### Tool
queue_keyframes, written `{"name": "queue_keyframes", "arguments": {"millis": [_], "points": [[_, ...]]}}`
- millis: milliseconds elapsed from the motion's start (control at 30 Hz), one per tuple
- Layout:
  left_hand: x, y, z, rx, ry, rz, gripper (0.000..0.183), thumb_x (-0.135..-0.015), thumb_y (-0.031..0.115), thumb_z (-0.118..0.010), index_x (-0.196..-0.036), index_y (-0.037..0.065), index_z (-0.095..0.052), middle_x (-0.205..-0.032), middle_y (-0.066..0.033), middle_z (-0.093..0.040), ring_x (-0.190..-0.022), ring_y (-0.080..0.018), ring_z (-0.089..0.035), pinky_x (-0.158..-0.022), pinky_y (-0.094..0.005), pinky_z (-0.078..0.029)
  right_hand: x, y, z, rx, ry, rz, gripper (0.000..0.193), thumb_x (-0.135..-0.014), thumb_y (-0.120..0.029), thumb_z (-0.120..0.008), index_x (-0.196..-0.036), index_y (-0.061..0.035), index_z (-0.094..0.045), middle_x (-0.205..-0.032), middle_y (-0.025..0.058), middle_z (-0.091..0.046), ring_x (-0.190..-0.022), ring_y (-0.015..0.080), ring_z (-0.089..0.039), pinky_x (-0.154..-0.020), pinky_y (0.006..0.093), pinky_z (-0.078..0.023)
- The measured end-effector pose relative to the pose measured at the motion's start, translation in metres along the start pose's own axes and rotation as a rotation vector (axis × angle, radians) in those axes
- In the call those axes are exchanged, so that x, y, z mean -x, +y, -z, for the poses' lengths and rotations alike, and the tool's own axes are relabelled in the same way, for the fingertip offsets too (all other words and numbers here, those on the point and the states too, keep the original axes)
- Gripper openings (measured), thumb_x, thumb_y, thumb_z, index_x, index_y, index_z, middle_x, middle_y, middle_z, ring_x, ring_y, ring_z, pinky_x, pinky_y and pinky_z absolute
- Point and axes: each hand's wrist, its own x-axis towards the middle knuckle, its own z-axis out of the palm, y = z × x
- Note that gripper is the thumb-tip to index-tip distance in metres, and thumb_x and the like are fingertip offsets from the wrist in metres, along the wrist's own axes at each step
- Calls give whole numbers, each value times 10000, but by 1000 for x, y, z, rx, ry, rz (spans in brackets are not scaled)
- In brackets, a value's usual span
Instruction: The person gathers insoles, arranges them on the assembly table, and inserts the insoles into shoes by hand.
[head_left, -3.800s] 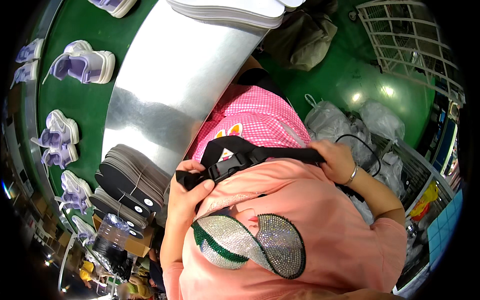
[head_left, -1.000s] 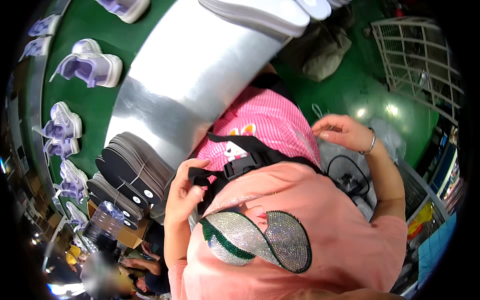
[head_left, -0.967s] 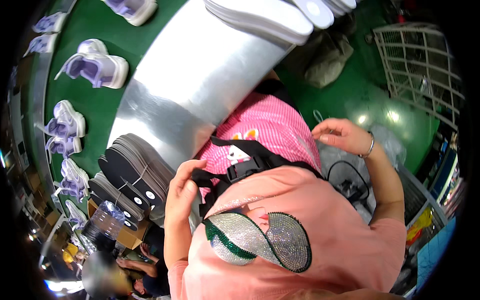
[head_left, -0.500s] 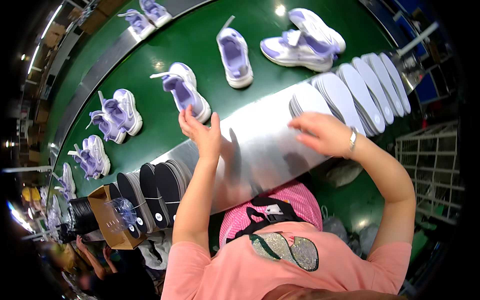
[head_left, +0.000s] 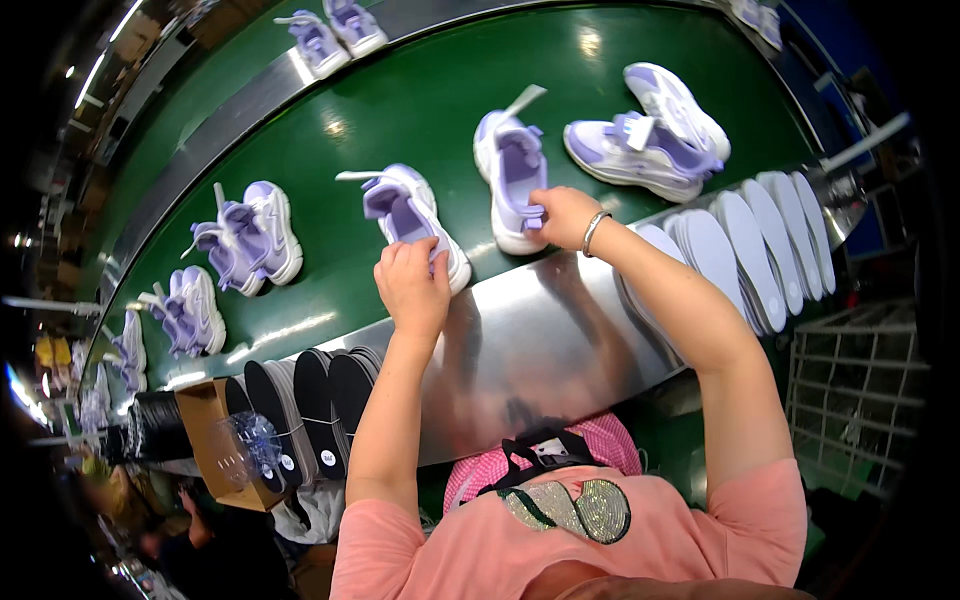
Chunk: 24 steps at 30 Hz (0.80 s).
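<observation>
Two white and lilac sneakers stand side by side on the green belt in front of me, toes pointing away. My left hand (head_left: 414, 284) is closed on the heel collar of the left sneaker (head_left: 397, 205), its fingertips over the rim. At the other one, my right hand (head_left: 567, 217) pinches the heel of the right sneaker (head_left: 514, 175); the thumb is partly hidden. Both shoes rest on the belt with their tongues pulled up. Below my hands runs a shiny metal ledge (head_left: 540, 350). Stacks of pale insoles (head_left: 745, 240) lie on it beside my right forearm.
More sneaker pairs stand on the belt (head_left: 330, 240), to the left (head_left: 245, 238) and far right (head_left: 650, 150). Bundled black insoles (head_left: 322, 415) and a cardboard box (head_left: 212, 440) sit left of my arm. A white wire rack (head_left: 850, 400) stands at the right. Another person works at lower left.
My right hand has moved from over the pale insoles leftward to the right sneaker's heel and closed on it. My left hand has closed on the left sneaker's heel. The view has shifted.
</observation>
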Motion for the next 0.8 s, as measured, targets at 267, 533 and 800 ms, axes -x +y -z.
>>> {"name": "queue_keyframes", "arguments": {"millis": [267, 533, 800], "points": [[71, 84, 35, 364, -159, -161, 216, -637, 160, -645, -819, 76, -564, -726, -65, -535, -749, -251, -494, -670, -369, -363, 166, -22, -1, 219, -221, -35, 232, -667, -226, -584, -860, -101, -553, -850, 136, -587, -800, 266, -573, -660, 357, -450], [107, 69, 47, 637, -119, -38, 304, -676, 166, -641, -909, 3, -532, -863, -140, -551, -790, -294, -524, -700, -362, -413, 218, 28, -39, 58, 350, 248, 407, -682, 16, -421, -1085, -20, -470, -1039, 167, -514, -970, 308, -491, -824, 367, -401], [134, 53, 102, 1120, -1051, 491, 265, -811, 205, -541, -972, -5, -543, -848, -28, -547, -796, -98, -504, -709, -227, -402, 271, 18, -48, -601, 208, -167, 183, -811, -144, -518, -911, 5, -554, -813, 44, -554, -732, 86, -506, -661, 220, -420]]}}
